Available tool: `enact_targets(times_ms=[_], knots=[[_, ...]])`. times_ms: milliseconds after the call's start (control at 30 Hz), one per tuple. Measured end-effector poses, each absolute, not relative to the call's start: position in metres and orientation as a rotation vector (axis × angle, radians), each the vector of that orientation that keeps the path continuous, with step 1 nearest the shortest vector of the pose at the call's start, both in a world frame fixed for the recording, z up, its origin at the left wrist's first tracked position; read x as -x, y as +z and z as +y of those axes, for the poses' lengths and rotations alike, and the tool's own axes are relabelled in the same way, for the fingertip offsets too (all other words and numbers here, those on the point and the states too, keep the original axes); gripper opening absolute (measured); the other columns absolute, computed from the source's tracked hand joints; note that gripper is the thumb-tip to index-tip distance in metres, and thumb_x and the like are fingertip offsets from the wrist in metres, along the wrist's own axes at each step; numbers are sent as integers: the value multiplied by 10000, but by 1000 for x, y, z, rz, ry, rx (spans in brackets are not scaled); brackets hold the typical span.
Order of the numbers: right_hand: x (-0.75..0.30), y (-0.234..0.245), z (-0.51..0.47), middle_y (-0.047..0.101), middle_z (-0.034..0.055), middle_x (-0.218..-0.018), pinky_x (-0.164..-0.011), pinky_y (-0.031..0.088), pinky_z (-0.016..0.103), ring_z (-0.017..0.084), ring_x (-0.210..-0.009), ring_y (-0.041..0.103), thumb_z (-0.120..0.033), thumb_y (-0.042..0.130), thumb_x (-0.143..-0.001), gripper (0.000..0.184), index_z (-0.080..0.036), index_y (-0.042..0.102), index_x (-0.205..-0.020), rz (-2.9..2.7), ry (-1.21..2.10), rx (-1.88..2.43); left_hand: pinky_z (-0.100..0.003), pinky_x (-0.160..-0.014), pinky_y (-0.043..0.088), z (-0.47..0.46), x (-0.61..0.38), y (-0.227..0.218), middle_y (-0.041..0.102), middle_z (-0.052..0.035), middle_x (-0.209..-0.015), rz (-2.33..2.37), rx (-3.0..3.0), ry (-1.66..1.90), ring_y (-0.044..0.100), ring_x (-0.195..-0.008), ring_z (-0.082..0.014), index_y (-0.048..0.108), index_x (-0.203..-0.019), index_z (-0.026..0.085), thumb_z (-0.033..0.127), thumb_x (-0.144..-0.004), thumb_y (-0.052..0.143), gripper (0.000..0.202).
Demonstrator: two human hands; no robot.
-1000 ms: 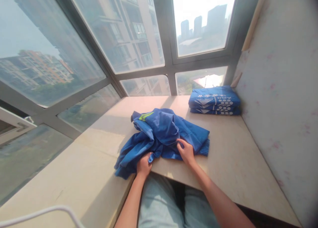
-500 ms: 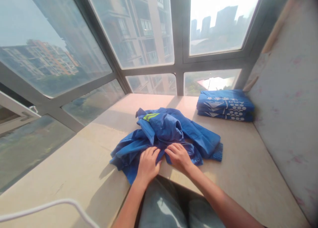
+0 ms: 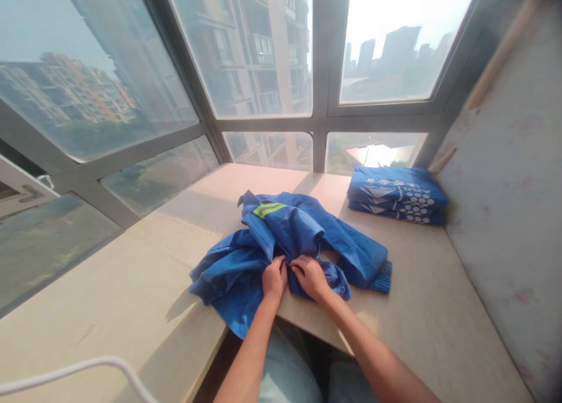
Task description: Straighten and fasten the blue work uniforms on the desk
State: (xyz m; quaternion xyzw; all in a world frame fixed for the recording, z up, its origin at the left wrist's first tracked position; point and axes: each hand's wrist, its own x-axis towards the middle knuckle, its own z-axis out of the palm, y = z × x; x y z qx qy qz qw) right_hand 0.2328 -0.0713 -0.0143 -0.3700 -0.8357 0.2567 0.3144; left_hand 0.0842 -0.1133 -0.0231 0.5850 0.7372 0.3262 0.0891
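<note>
A blue work jacket (image 3: 290, 221) with a yellow-green reflective strip lies crumpled on the pale countertop. Its sleeves spread to both sides, and the right one ends in a ribbed cuff. At the jacket's near edge, my left hand (image 3: 274, 279) has its fingers closed on the fabric. Just to the right, my right hand (image 3: 311, 277) pinches the cloth too, fingertips close to those of my left. What exactly lies between the fingertips is partly hidden by the hands.
Folded blue garments with white prints (image 3: 397, 195) are stacked at the back right by the patterned wall (image 3: 504, 215). Grey-framed windows border the countertop (image 3: 144, 286) at the back and left. A white cable (image 3: 88, 365) curves across the lower left.
My left hand has turned and moved slightly right and up, closing on the fabric near my right hand. The jacket's near middle part has shifted, and the view has tilted a little.
</note>
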Motion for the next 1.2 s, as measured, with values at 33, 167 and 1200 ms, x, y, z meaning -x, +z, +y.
enact_targets(times_ms=[33,167,1200], knots=[[-233,-15,-70,720,46,-990,-870,458,290,189,-947,637,-201,538,-942,203,-223,728,-1010,-2192,689,974,-371,-916,548,-114,-82,-21,735,-113,-1114,2178,-1730,960,705,-1001,-233,700,-1111,163,160,-943,439,311],[-231,-16,-63,727,50,-987,-873,456,284,192,-958,643,-205,526,-945,215,-227,732,-1003,-2130,660,1089,-295,-877,542,-122,-77,-14,747,-62,-1082,2073,-1750,920,706,-982,-192,711,-1101,193,182,-955,448,300],[-240,-10,-64,712,15,-885,-722,442,239,169,-829,648,-282,642,-900,94,-235,709,-944,-2313,716,927,-287,-818,504,-126,-75,-7,747,-82,-1043,2086,-1822,606,709,-946,-220,702,-1103,194,190,-971,423,308]])
